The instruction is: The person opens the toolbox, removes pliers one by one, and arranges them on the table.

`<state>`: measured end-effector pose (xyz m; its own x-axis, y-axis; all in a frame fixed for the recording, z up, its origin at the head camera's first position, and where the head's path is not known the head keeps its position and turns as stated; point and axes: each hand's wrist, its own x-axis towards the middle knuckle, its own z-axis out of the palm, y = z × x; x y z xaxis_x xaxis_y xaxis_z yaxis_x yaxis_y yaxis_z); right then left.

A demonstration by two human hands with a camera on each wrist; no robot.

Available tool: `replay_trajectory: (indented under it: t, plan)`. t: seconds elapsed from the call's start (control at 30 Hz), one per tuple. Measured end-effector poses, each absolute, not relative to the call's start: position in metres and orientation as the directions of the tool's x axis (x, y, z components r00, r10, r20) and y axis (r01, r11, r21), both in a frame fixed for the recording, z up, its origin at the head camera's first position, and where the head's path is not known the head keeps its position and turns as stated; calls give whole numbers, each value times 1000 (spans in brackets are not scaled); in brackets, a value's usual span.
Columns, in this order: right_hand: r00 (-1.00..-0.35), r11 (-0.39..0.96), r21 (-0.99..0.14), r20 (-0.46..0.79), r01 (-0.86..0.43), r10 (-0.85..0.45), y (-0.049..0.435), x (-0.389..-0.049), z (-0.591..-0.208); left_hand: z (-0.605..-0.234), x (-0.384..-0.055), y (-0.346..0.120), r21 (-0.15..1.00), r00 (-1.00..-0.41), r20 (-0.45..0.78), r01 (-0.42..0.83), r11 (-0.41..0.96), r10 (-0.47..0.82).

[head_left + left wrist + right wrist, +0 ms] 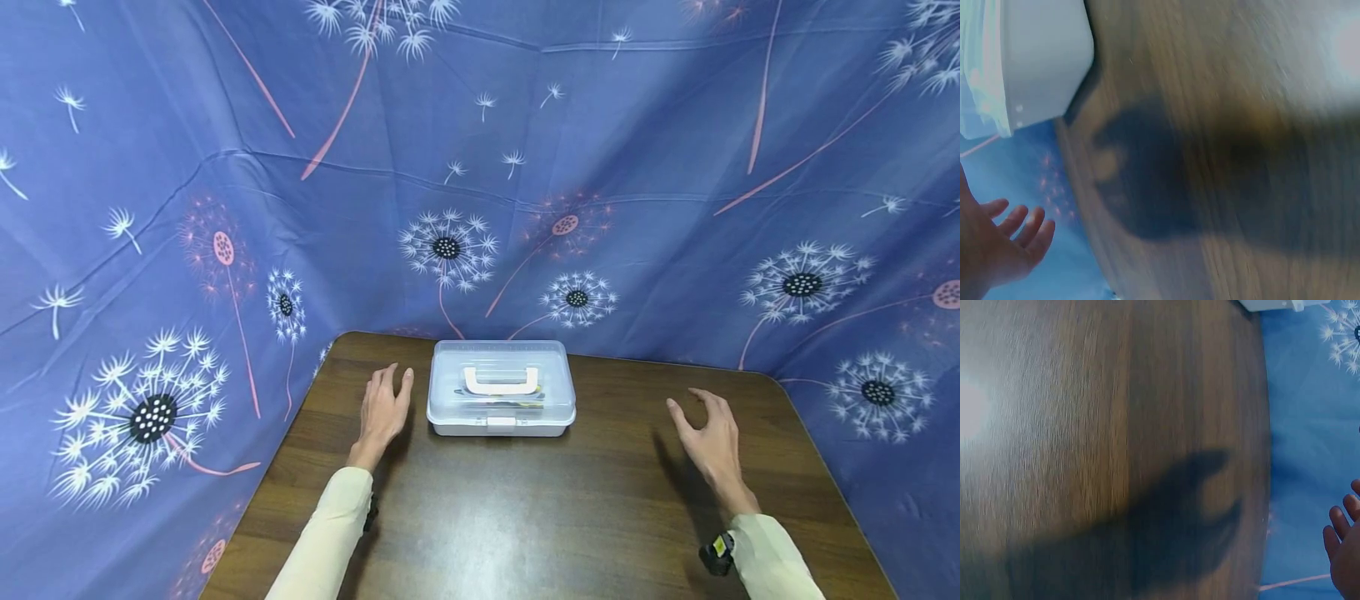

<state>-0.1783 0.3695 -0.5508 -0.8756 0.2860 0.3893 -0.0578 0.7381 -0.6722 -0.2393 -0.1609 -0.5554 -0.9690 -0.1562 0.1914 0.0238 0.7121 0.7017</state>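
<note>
A clear plastic storage box [501,354] with a white carry handle [501,382] and a front latch [501,422] stands at the back of the table. Its lid is down, and a few colourful thin items show dimly through it. My left hand [382,410] hovers just left of the box, fingers relaxed and holding nothing. In the left wrist view that hand [1007,247] appears beside the box's pale base [1044,56]. My right hand [708,437] is held well to the right of the box, thumb and fingers apart, nothing between them. Part of it [1347,544] shows in the right wrist view.
The dark wooden table [600,500] has rounded back corners. A blue cloth [637,167] with dandelion prints hangs behind it and along both sides. A small black device [717,554] sits at the right wrist. Both hands cast shadows on the wood.
</note>
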Motion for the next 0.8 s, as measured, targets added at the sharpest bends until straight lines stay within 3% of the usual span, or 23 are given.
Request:
replay_trajectory:
  t: [0.43,0.8]
  plan:
    - [-900,642,-766,293,-19,323,345,-184,-561,-560,-245,-122,875,-974,174,84,477,-147]
    - [-936,595,-804,226,-23,270,325,-191,-560,-563,-250,-114,959,-990,57,18,281,-131]
